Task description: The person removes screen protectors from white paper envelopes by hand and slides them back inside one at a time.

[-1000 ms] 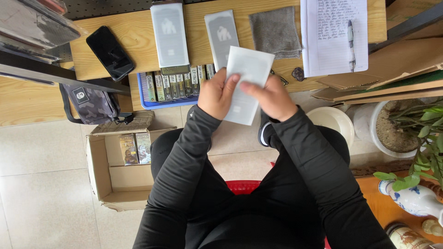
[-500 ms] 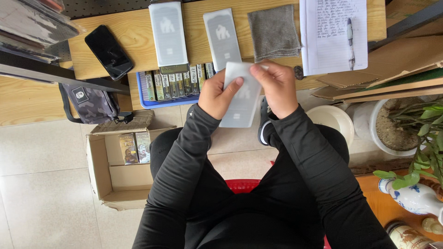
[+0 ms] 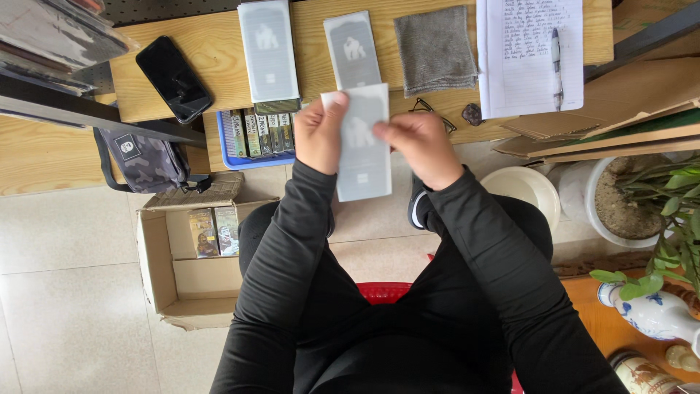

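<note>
Grey-white, the flat sleeve hangs upright because your left hand pinches its top corner while your right hand grips its edge above the tabletop.

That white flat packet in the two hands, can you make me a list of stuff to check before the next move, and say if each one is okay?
1. Both hands on the flat white rectangular packet: ok; the left hand holds its left edge and the right hand its right edge.
2. Packet upright and facing the camera: ok.
3. Packet opened or sealed: cannot tell.
4. Packet clear of the light wooden table: ok; it is held up in front of the table's edge.
5. Two matching grey-white flat packets lying flat on the table: ok, side by side.
6. Black phone out of the way: ok, far left on the table.
</note>
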